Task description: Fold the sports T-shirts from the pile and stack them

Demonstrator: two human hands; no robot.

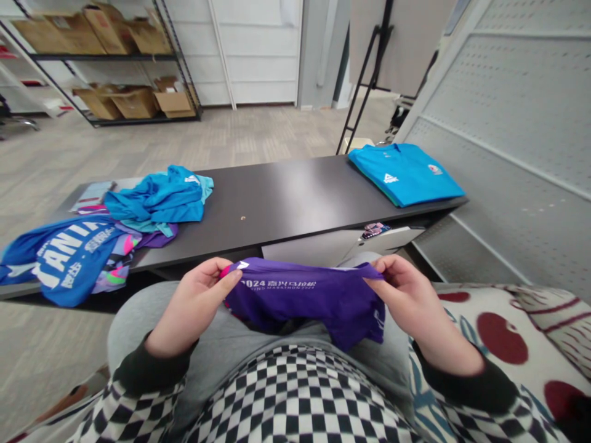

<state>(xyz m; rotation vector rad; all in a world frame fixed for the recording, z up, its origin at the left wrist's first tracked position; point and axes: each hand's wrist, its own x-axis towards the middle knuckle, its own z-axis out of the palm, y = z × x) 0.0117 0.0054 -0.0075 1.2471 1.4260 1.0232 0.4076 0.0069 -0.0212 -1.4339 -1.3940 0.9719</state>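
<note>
A purple shirt [305, 301] with white "2024 marathon" lettering hangs over my lap, stretched between both hands. My left hand [196, 304] pinches its left edge with thumb and fingers. My right hand [409, 295] pinches its right edge. Both hands sit just in front of the near edge of a low dark table [277, 197]. My knees in grey trousers lie under the shirt.
On the table, a folded blue shirt [404, 172] lies at the far right, and a loose heap of blue shirts [159, 197] and a blue printed garment [69, 255] at the left. Shelves with cardboard boxes [115, 61] stand behind. A patterned cushion [508, 344] is at my right.
</note>
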